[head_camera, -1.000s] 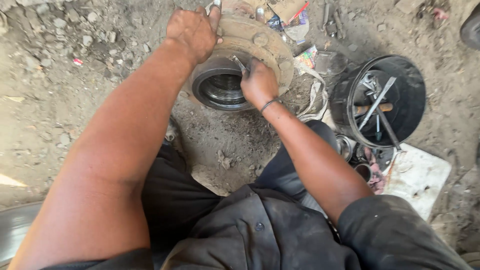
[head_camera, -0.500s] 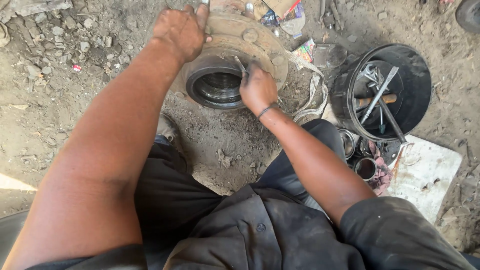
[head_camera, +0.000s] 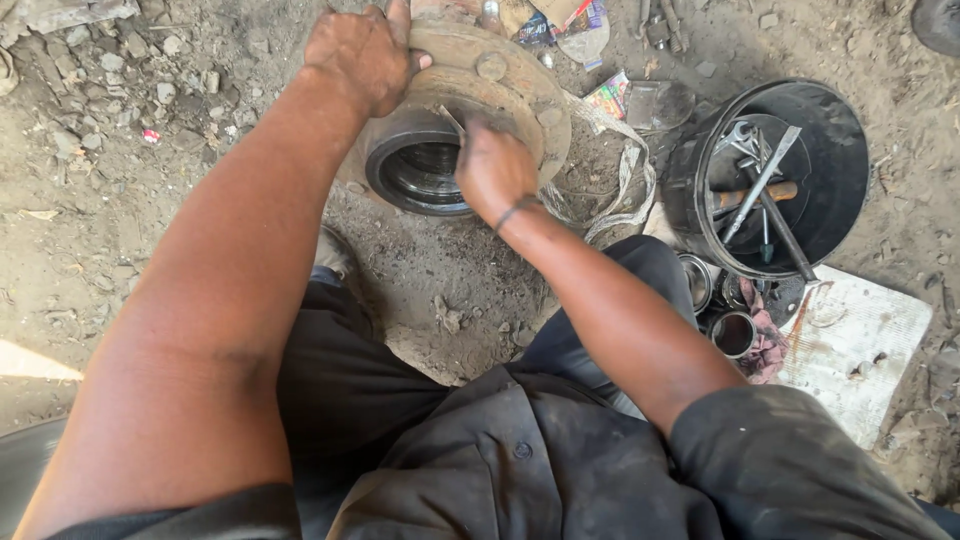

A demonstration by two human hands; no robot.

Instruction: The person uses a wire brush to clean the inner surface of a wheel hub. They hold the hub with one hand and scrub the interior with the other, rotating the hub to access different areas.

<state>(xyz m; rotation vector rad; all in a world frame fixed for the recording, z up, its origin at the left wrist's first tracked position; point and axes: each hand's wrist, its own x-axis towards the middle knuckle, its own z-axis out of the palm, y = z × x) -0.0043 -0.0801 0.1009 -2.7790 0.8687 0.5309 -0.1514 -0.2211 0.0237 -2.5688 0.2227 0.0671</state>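
Where right hand [head_camera: 492, 165] covers: tool [head_camera: 452, 120] tip.

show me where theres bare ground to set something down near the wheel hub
Bare dirt lies left of the wheel hub, beyond the left hand, and just below the hub before the knees. The white board is bare. Crowded: the black tub of tools and the litter above.

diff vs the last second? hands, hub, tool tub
Little changed. The right hand slid slightly down the wheel hub bore rim, keeping its thin metal tool at the opening. The left hand still grips the flange's top edge. The hub and the black tub of tools lie as before; only the camera shifted.
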